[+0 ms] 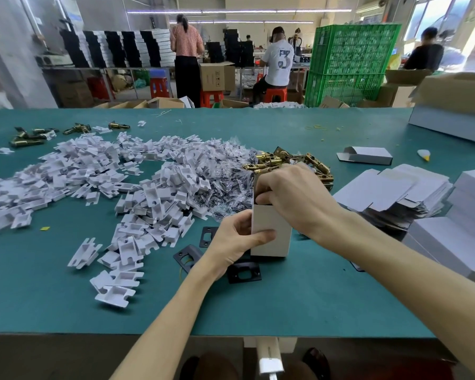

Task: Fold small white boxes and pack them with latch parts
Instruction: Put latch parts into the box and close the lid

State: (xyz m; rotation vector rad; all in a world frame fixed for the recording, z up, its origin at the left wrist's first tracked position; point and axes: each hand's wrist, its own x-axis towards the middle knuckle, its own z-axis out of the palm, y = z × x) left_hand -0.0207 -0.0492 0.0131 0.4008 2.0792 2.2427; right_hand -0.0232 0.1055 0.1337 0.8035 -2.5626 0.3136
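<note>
Found box [270, 231] upright on desk [258, 305], front centre, top end open. Noted left hand [236, 242] gripping its lower half, thumb across the front face, fingers behind. Noted right hand [294, 196] over the top end, fingers curled down at the opening. Cannot tell whether pinching a flap or something inside, since the hand itself blocks the view.

Recorded plates [243, 271], black, flat on the desk at the box's base and just left of it, partly covered by the left wrist. Behind the box, found latches [269, 160], brass, heaped and partly hidden by the right hand. Left of those, noted bags [228, 171], clear, holding small dark parts. Further left, noted a wide spread of white inserts [107, 171] running to the desk's left edge. Logged stray latches [28, 138] at far left rear.

On the right, beyond the right forearm, found blanks [390, 190] in a fanned flat stack, with white stacks [450, 237] just beside. Behind the blanks, noted spare box [365, 154] lying on its side, end flap open. Beyond the desk, recorded green crates [351, 64] and persons at other benches, backs turned.
</note>
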